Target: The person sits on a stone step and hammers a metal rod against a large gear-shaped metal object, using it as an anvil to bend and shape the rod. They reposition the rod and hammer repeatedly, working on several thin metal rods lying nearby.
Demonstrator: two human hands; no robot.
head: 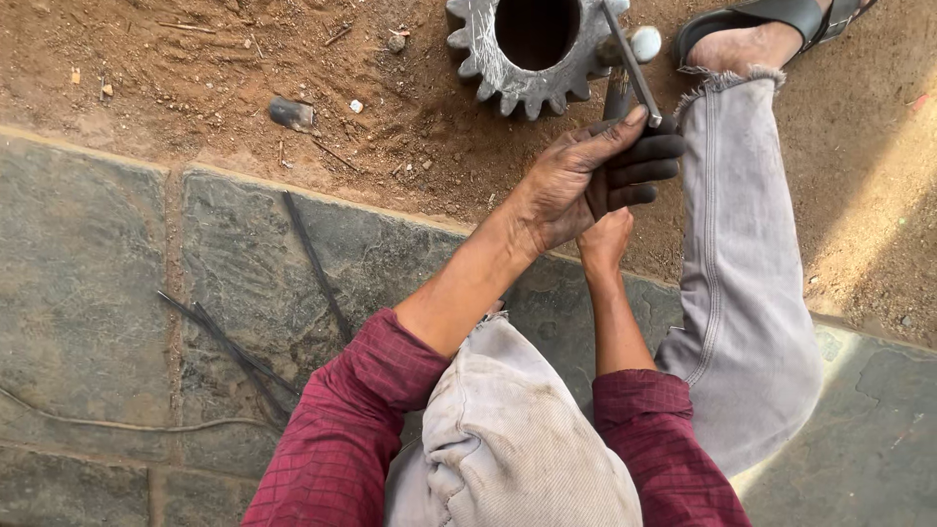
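Left hand closed around a thin metal rod — right hand mostly hidden; grip unclear

Dull grey metal rod, smooth and thin, pinched in the left hand. Just beyond the grip, rough scratched steel gear on gritty reddish dirt. Below, matt uneven stone slab.

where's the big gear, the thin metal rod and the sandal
big gear [488,60]: head view, on its left toothed rim.
thin metal rod [630,60]: head view, mid-shaft above the hands.
sandal [771,14]: head view, on the dark strap.
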